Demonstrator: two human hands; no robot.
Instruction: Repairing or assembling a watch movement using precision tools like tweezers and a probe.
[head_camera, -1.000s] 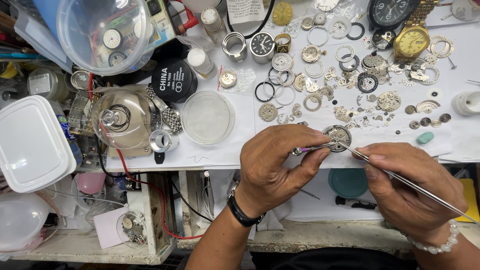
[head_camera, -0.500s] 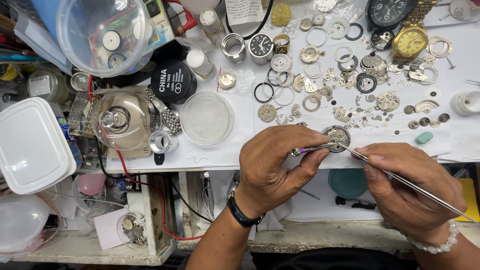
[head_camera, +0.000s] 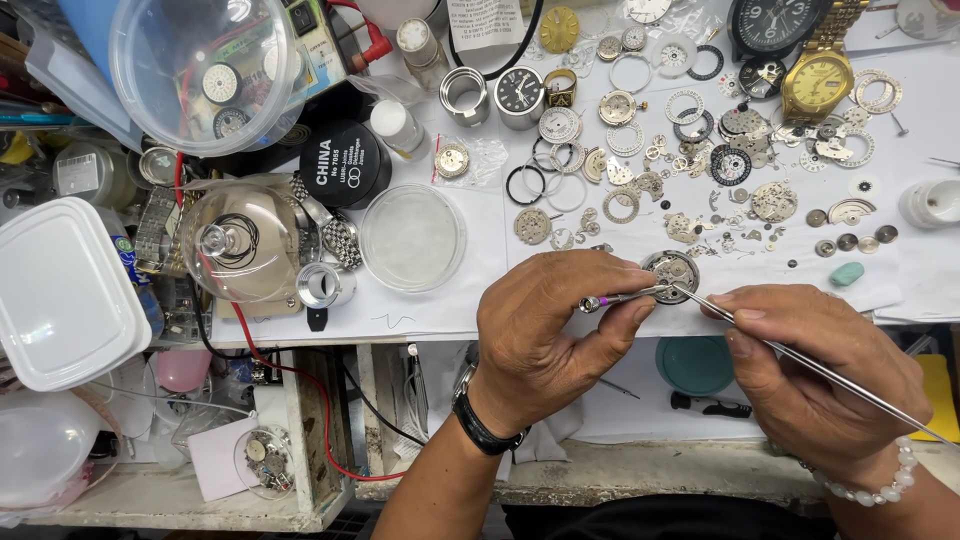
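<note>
A round metal watch movement (head_camera: 671, 274) lies on the white paper (head_camera: 600, 300) near the bench's front edge. My left hand (head_camera: 550, 330), with a black watch on the wrist, grips a small screwdriver (head_camera: 615, 298) whose tip rests at the movement's left side. My right hand (head_camera: 815, 375), with a white bead bracelet, pinches long steel tweezers (head_camera: 800, 360); their points touch the movement from the right. Both hands rest at the table edge.
Many loose watch parts, rings, gears and dials (head_camera: 700, 160) are spread behind the movement. A gold wristwatch (head_camera: 817, 80), a clear round dish (head_camera: 412, 236), a glass dome cover (head_camera: 240, 240), a clear bowl (head_camera: 190, 70) and a white lidded box (head_camera: 60, 290) stand around.
</note>
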